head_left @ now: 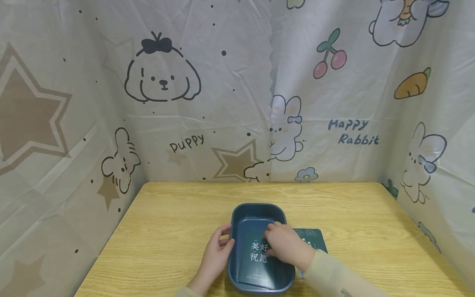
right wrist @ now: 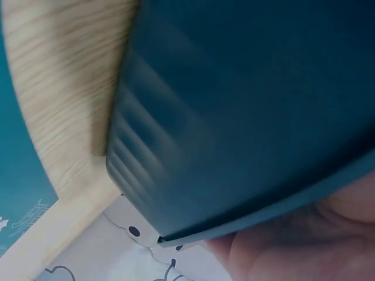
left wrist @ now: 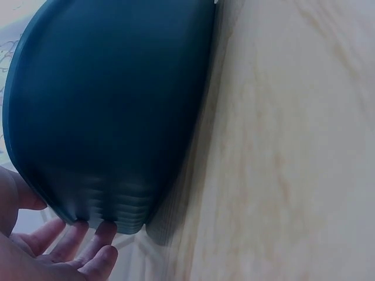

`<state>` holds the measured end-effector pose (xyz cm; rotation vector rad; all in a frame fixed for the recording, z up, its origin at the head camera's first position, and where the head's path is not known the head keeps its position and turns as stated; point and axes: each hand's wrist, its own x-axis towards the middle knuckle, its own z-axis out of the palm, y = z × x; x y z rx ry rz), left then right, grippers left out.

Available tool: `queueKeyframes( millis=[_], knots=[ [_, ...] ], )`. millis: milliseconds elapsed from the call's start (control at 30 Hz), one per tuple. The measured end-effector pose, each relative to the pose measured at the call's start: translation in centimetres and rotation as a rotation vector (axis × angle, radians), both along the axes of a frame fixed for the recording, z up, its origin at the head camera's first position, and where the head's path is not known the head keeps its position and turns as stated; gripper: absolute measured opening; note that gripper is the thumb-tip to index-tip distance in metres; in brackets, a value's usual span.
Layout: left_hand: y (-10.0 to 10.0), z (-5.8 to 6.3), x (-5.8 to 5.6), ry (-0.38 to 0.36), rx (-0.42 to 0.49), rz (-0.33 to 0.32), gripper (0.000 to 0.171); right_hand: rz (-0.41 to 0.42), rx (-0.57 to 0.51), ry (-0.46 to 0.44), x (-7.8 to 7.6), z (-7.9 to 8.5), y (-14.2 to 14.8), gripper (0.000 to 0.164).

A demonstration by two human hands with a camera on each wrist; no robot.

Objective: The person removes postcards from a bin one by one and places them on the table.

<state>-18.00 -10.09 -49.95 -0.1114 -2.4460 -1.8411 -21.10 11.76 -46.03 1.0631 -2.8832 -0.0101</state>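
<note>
A dark blue-green rectangular bin (head_left: pixel 239 212) with rounded corners stands on the table. Inside it lies a dark green card (head_left: pixel 257 270) printed with white Chinese characters. My left hand (head_left: pixel 219 245) is at the bin's left side, fingertips touching the ribbed outer wall (left wrist: pixel 117 202) in the left wrist view. My right hand (head_left: pixel 285 243) reaches over the right rim, its bent fingers over the card's upper right part. Whether they pinch the card is hidden. In the right wrist view, the bin's wall (right wrist: pixel 234 117) blocks the fingertips.
Another green printed card (head_left: pixel 311 239) lies on the table just right of the bin, partly behind my right wrist. The wood-grain table (head_left: pixel 178 214) ends at a patterned cloth curtain (head_left: pixel 222 103) at the back and on both sides.
</note>
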Motion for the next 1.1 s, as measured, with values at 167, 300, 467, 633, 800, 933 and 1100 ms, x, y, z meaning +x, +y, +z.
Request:
queueKeyframes(
  millis=[167,300,467,633,800,933,1100],
  knots=[
    [0.1,0.1,0.1,0.004,0.003,-0.002,0.038,-0.020,0.039,0.006,0.1,0.2,-0.4,0.044],
    [0.1,0.1,0.1,0.010,0.003,-0.004,0.038,-0.028,0.052,0.037,0.2,0.3,-0.5,0.050],
    [0.1,0.1,0.1,0.001,-0.005,0.002,0.038,-0.042,0.062,0.044,0.0,0.1,-0.5,0.055],
    [0.0,0.1,0.2,-0.001,0.010,-0.004,0.039,-0.058,0.074,0.043,-0.3,-0.2,-0.6,0.057],
    [0.2,1.6,1.0,0.006,0.037,-0.015,0.039,-0.056,0.083,0.037,-0.5,-0.2,-0.6,0.056],
    [0.5,2.8,1.7,-0.001,0.047,-0.008,0.039,-0.058,0.079,0.022,-0.6,-0.2,-0.6,0.057],
    [0.5,2.9,1.7,-0.015,0.051,0.005,0.039,-0.071,0.066,-0.001,-0.7,-0.1,-0.8,0.059]
  ],
)
